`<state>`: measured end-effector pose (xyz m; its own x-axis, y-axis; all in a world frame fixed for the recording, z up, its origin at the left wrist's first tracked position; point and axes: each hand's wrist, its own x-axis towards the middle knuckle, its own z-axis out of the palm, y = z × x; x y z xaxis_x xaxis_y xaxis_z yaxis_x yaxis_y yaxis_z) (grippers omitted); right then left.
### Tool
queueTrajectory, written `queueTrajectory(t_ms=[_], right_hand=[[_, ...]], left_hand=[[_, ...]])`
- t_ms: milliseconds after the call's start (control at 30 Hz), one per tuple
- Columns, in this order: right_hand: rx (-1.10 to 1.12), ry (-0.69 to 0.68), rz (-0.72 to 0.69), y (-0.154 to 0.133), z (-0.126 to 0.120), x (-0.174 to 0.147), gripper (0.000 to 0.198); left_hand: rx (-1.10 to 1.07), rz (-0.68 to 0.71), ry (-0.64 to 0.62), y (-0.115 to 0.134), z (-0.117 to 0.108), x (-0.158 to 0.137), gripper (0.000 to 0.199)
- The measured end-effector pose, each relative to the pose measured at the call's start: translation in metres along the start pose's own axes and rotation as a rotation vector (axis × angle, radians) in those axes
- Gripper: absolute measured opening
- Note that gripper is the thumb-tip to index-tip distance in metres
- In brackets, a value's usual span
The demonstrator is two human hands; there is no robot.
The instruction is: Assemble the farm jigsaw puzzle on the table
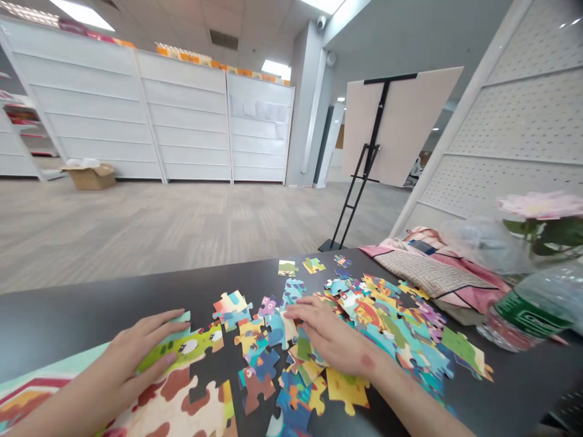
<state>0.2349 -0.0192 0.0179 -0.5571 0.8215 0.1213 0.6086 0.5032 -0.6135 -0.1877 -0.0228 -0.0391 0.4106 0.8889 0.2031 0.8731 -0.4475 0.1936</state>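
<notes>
My left hand (141,346) lies flat with its fingers apart on the joined part of a jigsaw puzzle (168,400), which shows a brown-spotted cow pattern and a green strip. My right hand (332,337) reaches over loose jigsaw pieces, its fingers stretched out and touching some near a blue and cream piece (276,328). What lies under its palm is hidden. A large heap of colourful jigsaw pieces (392,321) spreads to the right of that hand. Between my hands lie several more, among them a multicoloured piece (232,309) and a yellow piece (348,388).
The dark table (136,291) carries a plastic bottle with a green label (528,315), a pink patterned cloth bag (437,267) and a pink flower (542,206) at the right. Beyond stand an easel with a board (387,121), white shelving (182,115) and a cardboard box (93,177).
</notes>
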Motion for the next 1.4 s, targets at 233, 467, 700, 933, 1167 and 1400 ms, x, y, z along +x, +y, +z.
queueTrajectory(t_ms=[233,467,700,933,1167,1400], right_hand=[[-0.221,0.329,0.175,0.027,-0.030,0.004,0.042],[-0.399,0.181,0.507,0.062,-0.045,-0.003,0.061],[-0.324,0.148,0.343,0.038,-0.033,0.003,0.031],[-0.076,0.096,0.243,0.004,-0.032,0.005,0.035],[-0.115,0.133,0.332,0.024,-0.021,0.057,0.062],[0.023,0.188,0.458,0.040,-0.021,0.087,0.050]], left_hand=[[-0.017,-0.001,0.025,0.005,-0.003,0.001,0.043],[-0.027,-0.017,0.008,0.004,-0.001,0.000,0.044],[-0.036,-0.015,0.003,0.003,0.001,0.002,0.044],[-0.058,-0.029,0.004,0.009,-0.003,0.003,0.042],[-0.104,-0.039,-0.008,0.019,-0.011,0.007,0.041],[-0.137,-0.061,-0.027,0.034,-0.025,0.008,0.038]])
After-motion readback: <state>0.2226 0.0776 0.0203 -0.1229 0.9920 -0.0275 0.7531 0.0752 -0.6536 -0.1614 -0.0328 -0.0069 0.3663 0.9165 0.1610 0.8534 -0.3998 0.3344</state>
